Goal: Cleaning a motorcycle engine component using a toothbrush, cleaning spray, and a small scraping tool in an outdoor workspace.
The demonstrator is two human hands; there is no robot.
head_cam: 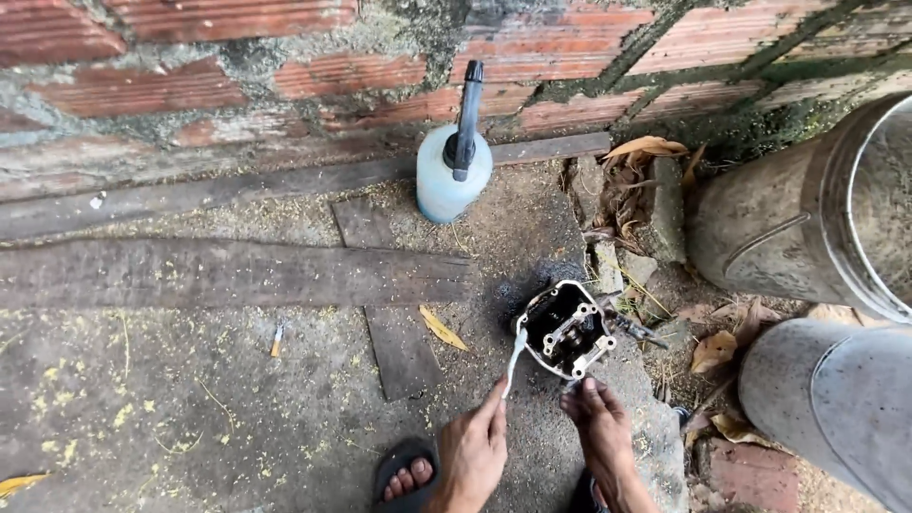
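A: Going from the left, what lies out from the hands?

B: Far to the left of them, bare concrete floor (190, 408) dusted with yellow bits, a cigarette butt (276, 338), and dark planks (237, 271) laid flat. Just left of the left hand, a foot in a black sandal (407, 475).

A: And the left hand itself?

B: The left hand (472, 456) is pinched closed around a thin pale brush (513, 359), its tip touching the left rim of the engine part (568, 328), a greasy metal casting sitting on a dark wet patch just ahead of both hands.

A: The right one?

B: The right hand (598, 427) has its blackened fingertips pressed to the part's near edge, steadying it; fingers closed narrow, holding nothing else.

A: How should the brushing go?

B: I'd judge short strokes along the rim, the right hand bracing firmly so the casting doesn't rock on the uneven ground.

A: Room to move?

B: Open floor left of the hands. Ahead, a pale spray bottle (453, 171) stands against the brick wall (190, 85). To the right it's cramped: stones, dry leaves (712, 350), and two grey metal drums (807, 228) close by.
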